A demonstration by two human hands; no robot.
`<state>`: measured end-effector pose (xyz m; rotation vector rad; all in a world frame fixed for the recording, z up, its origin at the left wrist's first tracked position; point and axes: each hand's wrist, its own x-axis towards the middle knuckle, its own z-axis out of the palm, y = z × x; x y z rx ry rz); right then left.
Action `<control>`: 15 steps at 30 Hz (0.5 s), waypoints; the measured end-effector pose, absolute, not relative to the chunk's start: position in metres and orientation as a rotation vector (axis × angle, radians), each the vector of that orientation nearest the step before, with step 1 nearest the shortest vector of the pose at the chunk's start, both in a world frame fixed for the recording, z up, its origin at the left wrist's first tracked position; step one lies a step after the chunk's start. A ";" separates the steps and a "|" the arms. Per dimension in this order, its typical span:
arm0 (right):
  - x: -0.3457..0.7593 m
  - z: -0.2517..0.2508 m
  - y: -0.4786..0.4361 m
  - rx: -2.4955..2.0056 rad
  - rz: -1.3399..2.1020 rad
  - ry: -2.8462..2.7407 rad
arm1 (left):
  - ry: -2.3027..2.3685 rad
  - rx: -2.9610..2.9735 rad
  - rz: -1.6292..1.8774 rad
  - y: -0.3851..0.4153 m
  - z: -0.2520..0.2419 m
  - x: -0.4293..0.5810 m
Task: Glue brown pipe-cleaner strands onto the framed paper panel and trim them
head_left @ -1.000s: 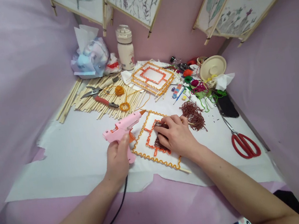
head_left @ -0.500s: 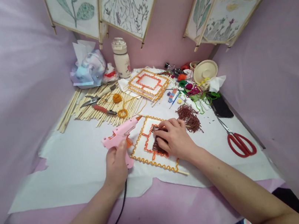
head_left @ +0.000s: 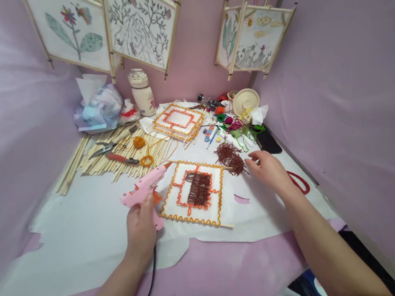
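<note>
My left hand (head_left: pixel 142 225) is wrapped around the handle of a pink hot glue gun (head_left: pixel 144 186), its orange nozzle pointing up and right. Beside it lies a panel (head_left: pixel 169 202) edged with wavy mustard yarn, with an inner outline of orange yarn (head_left: pixel 180 204). Rows of dark brown yarn (head_left: pixel 199 188) fill much of that inner shape. My right hand (head_left: pixel 269 169) hovers right of the panel, fingers loosely bent and apart, with nothing visible in them. Just left of its fingertips is a pile of short brown yarn pieces (head_left: pixel 230 158).
Red-handled scissors (head_left: pixel 300 182) lie partly behind my right forearm, near a black phone (head_left: pixel 268 140). At the back are a second yarn-edged panel (head_left: pixel 158 125), a bottle (head_left: pixel 143 94) and colored yarn. Pruning shears (head_left: pixel 117 156) rest on thin sticks (head_left: pixel 70 167). A black cord (head_left: pixel 151 283) trails from the glue gun.
My right hand has lifted off the brown yarn on the panel and moved right, to the loose yarn pile. The left hand still holds the glue gun. The camera view has shifted.
</note>
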<state>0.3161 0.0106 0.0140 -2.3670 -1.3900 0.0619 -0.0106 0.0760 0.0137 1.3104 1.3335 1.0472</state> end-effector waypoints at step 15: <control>0.329 0.023 0.028 -2.572 -0.063 -1.352 | 1.461 1.362 1.009 0.079 0.017 -0.013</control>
